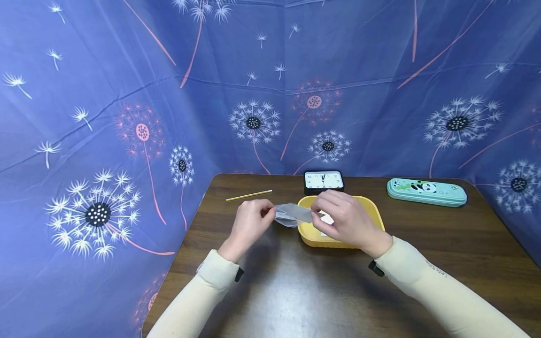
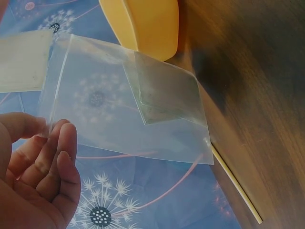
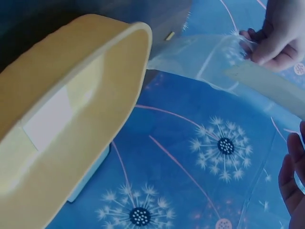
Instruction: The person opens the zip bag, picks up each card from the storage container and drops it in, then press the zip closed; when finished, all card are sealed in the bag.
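My left hand (image 1: 250, 224) pinches a clear zip bag (image 2: 100, 119) near its mouth with thumb and fingers. Inside the bag, at its far end, lie thin greyish squarish pieces (image 2: 169, 88). Between the thumb and fingers of my right hand (image 1: 345, 219) is a flat grey card (image 3: 264, 86), its other end at the bag's mouth. Whether that end is inside the bag I cannot tell. Below my right hand stands a yellow tray (image 1: 323, 241), holding a white paper or card (image 3: 50, 117).
Behind the tray stands a black-framed clock (image 1: 323, 181). At the back right lies a mint pencil case (image 1: 427, 192) with a panda on it. A yellow pencil (image 1: 249, 195) lies at the back left of the brown table (image 1: 270, 291). A blue dandelion-print cloth (image 1: 363, 70) hangs behind.
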A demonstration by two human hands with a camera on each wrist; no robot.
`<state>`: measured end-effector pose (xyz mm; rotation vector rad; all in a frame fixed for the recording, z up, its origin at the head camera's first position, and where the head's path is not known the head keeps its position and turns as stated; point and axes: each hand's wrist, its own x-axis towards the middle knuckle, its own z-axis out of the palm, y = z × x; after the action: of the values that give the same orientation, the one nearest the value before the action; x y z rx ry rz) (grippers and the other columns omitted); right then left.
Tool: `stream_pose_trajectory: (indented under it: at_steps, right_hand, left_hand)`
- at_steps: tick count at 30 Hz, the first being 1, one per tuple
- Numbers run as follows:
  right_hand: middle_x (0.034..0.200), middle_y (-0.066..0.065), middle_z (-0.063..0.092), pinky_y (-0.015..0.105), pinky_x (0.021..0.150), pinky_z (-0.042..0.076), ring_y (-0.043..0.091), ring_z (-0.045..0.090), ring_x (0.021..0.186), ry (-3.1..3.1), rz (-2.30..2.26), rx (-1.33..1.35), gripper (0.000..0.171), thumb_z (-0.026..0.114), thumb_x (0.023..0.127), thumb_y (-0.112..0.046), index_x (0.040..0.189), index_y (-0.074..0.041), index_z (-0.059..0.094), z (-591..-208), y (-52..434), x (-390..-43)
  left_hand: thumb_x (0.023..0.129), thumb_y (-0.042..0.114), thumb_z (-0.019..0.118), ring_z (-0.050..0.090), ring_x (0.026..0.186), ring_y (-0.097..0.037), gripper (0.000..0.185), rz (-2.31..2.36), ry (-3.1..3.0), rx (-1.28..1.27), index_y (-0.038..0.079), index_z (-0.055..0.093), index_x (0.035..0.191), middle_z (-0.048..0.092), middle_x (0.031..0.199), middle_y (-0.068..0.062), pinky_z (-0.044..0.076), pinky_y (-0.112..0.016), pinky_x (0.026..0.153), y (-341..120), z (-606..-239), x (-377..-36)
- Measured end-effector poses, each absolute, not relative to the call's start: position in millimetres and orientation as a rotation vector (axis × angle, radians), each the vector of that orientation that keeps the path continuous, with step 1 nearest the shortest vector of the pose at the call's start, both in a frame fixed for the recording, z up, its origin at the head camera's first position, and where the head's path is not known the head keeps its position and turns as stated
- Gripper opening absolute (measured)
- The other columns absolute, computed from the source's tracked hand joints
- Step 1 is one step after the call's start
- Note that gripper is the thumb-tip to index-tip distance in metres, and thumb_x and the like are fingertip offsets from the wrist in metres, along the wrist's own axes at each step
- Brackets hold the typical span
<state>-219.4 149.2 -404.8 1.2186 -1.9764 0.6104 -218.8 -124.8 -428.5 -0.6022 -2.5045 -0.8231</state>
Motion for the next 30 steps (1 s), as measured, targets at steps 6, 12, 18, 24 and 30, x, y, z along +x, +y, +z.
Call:
stream_pose_trajectory:
  at_steps: [6, 12, 18, 24, 30]
  right_hand:
    - [0.091, -0.005, 0.066, 0.036, 0.069, 0.054, 0.014, 0.062, 0.08, -2.046, 0.614, 1.215, 0.006, 0.064, 0.094, -0.016, 0.093, -0.015, 0.07, -412.9, 142.9, -221.6]
    - [0.088, -0.006, 0.066, 0.036, 0.068, 0.054, 0.014, 0.062, 0.08, -1.981, 0.616, 1.207, 0.007, 0.063, 0.092, -0.015, 0.09, -0.015, 0.069, -414.5, 138.2, -224.6]
    - [0.09, -0.005, 0.067, 0.035, 0.068, 0.054, 0.014, 0.062, 0.08, -1.953, 0.621, 1.216, 0.007, 0.062, 0.092, -0.014, 0.091, -0.013, 0.069, -415.6, 134.0, -224.2]
    - [0.094, -0.003, 0.068, 0.036, 0.072, 0.055, 0.016, 0.063, 0.084, -1.979, 0.607, 1.22, 0.006, 0.066, 0.092, -0.015, 0.094, -0.013, 0.071, -420.4, 133.5, -225.8]
    - [0.1, 0.0, 0.066, 0.038, 0.079, 0.054, 0.019, 0.062, 0.092, -2.131, 0.586, 1.169, 0.005, 0.073, 0.089, -0.013, 0.094, -0.014, 0.075, -431.9, 134.8, -230.0]
  left_hand:
    - [0.092, 0.009, 0.073, 0.053, 0.056, -0.004, 0.012, -0.816, -2.505, -0.599, 0.015, 0.078, 0.083, 0.063, 0.068, 0.012, 0.046, -0.026, 0.057, -124.5, -429.6, -219.8]
    - [0.089, 0.008, 0.074, 0.053, 0.057, -0.005, 0.012, -0.819, -2.486, -0.607, 0.015, 0.077, 0.082, 0.063, 0.067, 0.011, 0.046, -0.027, 0.057, -123.6, -429.4, -220.3]
    - [0.09, 0.007, 0.075, 0.054, 0.058, -0.005, 0.012, -0.814, -2.492, -0.607, 0.015, 0.077, 0.082, 0.064, 0.068, 0.011, 0.046, -0.027, 0.058, -123.5, -428.7, -219.8]
    - [0.09, 0.008, 0.075, 0.053, 0.057, -0.004, 0.011, -0.82, -2.489, -0.598, 0.015, 0.077, 0.082, 0.064, 0.067, 0.011, 0.046, -0.027, 0.057, -123.4, -428.5, -219.2]
    - [0.09, 0.008, 0.074, 0.053, 0.057, -0.004, 0.011, -0.812, -2.497, -0.605, 0.015, 0.077, 0.082, 0.063, 0.067, 0.011, 0.046, -0.026, 0.057, -123.5, -430.3, -219.5]
